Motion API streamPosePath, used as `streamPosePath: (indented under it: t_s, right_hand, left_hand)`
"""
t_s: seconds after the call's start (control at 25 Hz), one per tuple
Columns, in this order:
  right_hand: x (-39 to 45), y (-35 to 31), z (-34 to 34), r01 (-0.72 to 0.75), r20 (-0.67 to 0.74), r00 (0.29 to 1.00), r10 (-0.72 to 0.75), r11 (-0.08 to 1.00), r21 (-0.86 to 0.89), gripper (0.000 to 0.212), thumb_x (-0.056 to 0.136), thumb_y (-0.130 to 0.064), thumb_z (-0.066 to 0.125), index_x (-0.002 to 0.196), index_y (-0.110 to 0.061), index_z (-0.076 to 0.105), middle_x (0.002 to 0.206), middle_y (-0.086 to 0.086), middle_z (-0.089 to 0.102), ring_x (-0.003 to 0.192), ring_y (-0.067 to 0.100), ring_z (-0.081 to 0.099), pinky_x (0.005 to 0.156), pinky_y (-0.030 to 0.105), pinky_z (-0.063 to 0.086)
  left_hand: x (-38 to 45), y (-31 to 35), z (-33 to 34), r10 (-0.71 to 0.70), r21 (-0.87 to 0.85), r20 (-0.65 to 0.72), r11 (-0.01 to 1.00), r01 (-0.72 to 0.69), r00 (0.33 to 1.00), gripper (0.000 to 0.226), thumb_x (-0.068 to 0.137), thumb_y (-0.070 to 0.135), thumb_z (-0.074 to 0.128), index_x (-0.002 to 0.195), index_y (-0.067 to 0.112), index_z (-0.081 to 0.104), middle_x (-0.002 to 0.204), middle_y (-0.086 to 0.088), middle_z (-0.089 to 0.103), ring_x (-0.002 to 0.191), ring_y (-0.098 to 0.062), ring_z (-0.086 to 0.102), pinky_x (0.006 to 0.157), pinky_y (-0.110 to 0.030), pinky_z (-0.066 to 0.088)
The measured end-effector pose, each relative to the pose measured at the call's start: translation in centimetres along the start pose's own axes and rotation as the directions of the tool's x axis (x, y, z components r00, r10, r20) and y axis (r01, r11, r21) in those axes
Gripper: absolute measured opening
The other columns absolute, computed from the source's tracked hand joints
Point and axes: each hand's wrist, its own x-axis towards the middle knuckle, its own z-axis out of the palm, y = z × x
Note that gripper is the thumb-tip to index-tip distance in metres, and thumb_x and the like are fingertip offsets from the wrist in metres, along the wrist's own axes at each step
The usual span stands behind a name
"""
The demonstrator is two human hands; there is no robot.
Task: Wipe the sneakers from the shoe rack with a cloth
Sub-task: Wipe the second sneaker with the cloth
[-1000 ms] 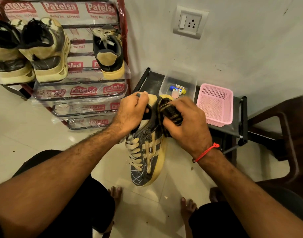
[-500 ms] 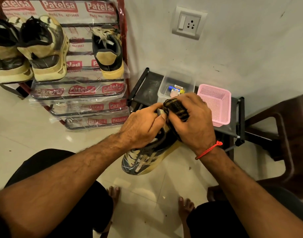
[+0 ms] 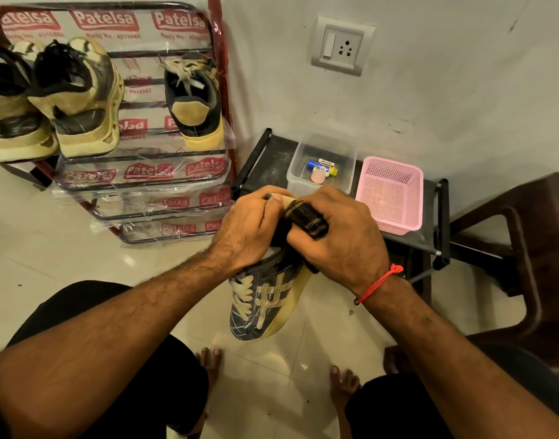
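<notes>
- Sneaker [image 3: 265,304] is gripped at the heel by the left hand [image 3: 248,231], toe down above the floor.
- Cloth [image 3: 306,217] is clenched in the right hand [image 3: 338,240], against the heel.

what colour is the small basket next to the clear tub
Pink, with a perforated mesh pattern. The basket shows best in the head view, the only one.

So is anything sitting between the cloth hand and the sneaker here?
Nothing visible. The right hand grips the cloth directly against the heel end of the sneaker, which the left hand holds.
</notes>
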Motion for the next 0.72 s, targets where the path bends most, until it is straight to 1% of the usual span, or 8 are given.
streamPosePath:
  t_s: [0.12, 0.2, 0.28, 0.36, 0.44, 0.56, 0.64, 0.72]
  right_hand:
    - [-0.5, -0.9, 0.7, 0.085, 0.141, 0.988, -0.07, 0.99, -0.108, 0.045, 0.08, -0.053, 0.05, 0.096, -0.018, 0.072, 0.087, -0.003, 0.063, 0.079, 0.015, 0.057, 0.068, 0.036, 0.054]
    - [-0.4, -0.9, 0.5, 0.024, 0.139, 0.99, -0.019, 0.999, -0.035, 0.045, 0.078, -0.053, 0.049, 0.093, -0.017, 0.072, 0.085, -0.003, 0.063, 0.077, 0.014, 0.057, 0.066, 0.033, 0.053]
    - [0.0, -0.2, -0.1, -0.088, -0.004, 0.996, 0.09, 0.986, 0.14, 0.038, 0.08, -0.046, 0.054, 0.093, -0.015, 0.071, 0.085, -0.002, 0.063, 0.075, 0.011, 0.057, 0.067, 0.021, 0.049]
    - [0.2, 0.7, -0.7, -0.139, -0.184, 0.965, 0.188, 0.958, 0.251, 0.026, 0.085, -0.033, 0.061, 0.097, -0.011, 0.07, 0.09, 0.002, 0.064, 0.078, 0.005, 0.055, 0.071, 0.008, 0.041]
    - [0.3, 1.2, -0.7, -0.158, -0.203, 0.956, 0.211, 0.955, 0.251, 0.023, 0.088, -0.024, 0.064, 0.104, -0.009, 0.069, 0.098, 0.005, 0.063, 0.084, 0.002, 0.054, 0.077, 0.003, 0.039]
    - [0.2, 1.3, 0.1, -0.074, -0.081, 0.993, 0.084, 0.99, 0.123, 0.031, 0.091, -0.025, 0.068, 0.118, -0.011, 0.066, 0.111, 0.004, 0.058, 0.1, 0.008, 0.053, 0.09, 0.012, 0.044]
    - [-0.1, 0.9, 0.7, -0.025, -0.014, 1.0, 0.027, 0.993, 0.113, 0.03, 0.091, -0.026, 0.069, 0.117, -0.012, 0.065, 0.109, 0.002, 0.059, 0.1, 0.009, 0.053, 0.09, 0.024, 0.051]
    - [-0.7, 0.0, 1.5, 0.052, 0.049, 0.997, -0.058, 0.992, 0.116, 0.03, 0.089, -0.031, 0.065, 0.112, -0.013, 0.065, 0.107, 0.002, 0.061, 0.099, 0.013, 0.056, 0.087, 0.036, 0.054]
  left_hand:
    - [0.4, -0.8, -0.4, -0.009, -0.017, -0.041, 1.0, 0.008, 0.999, 0.057, 0.098, 0.042, 0.029, 0.11, 0.007, 0.072, 0.112, 0.0, 0.07, 0.094, -0.019, 0.067, 0.083, -0.043, 0.054]
    - [0.4, -0.7, -0.7, -0.004, -0.012, -0.038, 1.0, 0.003, 0.999, 0.057, 0.099, 0.043, 0.03, 0.109, 0.006, 0.072, 0.112, 0.0, 0.069, 0.095, -0.019, 0.067, 0.082, -0.042, 0.055]
    - [0.6, -0.4, -0.9, -0.042, -0.044, -0.06, 0.998, 0.039, 0.997, 0.054, 0.099, 0.044, 0.031, 0.11, 0.009, 0.071, 0.105, 0.001, 0.069, 0.091, -0.011, 0.067, 0.078, -0.034, 0.057]
    - [1.0, -0.1, -1.1, -0.084, -0.111, -0.068, 0.991, 0.076, 0.994, 0.048, 0.1, 0.04, 0.032, 0.113, 0.013, 0.069, 0.088, 0.004, 0.068, 0.076, -0.002, 0.065, 0.068, -0.027, 0.054]
    - [1.2, 0.3, -1.0, -0.1, -0.142, -0.062, 0.986, 0.09, 0.993, 0.046, 0.101, 0.038, 0.032, 0.11, 0.014, 0.07, 0.077, 0.008, 0.066, 0.066, 0.001, 0.063, 0.064, -0.02, 0.05]
    - [1.5, 0.4, -1.4, -0.187, -0.145, -0.128, 0.975, 0.168, 0.974, 0.048, 0.107, 0.034, 0.033, 0.083, 0.014, 0.068, 0.064, 0.007, 0.063, 0.061, 0.001, 0.06, 0.066, -0.021, 0.046]
    - [2.2, -0.1, -2.3, -0.322, -0.209, -0.203, 0.937, 0.28, 0.925, 0.053, 0.108, 0.037, 0.032, 0.071, 0.016, 0.065, 0.067, 0.003, 0.065, 0.067, -0.01, 0.062, 0.069, -0.03, 0.047]
    - [2.6, -0.4, -3.1, -0.434, -0.257, -0.246, 0.891, 0.373, 0.867, 0.052, 0.106, 0.039, 0.033, 0.069, 0.018, 0.062, 0.072, -0.004, 0.063, 0.073, -0.02, 0.06, 0.072, -0.034, 0.046]
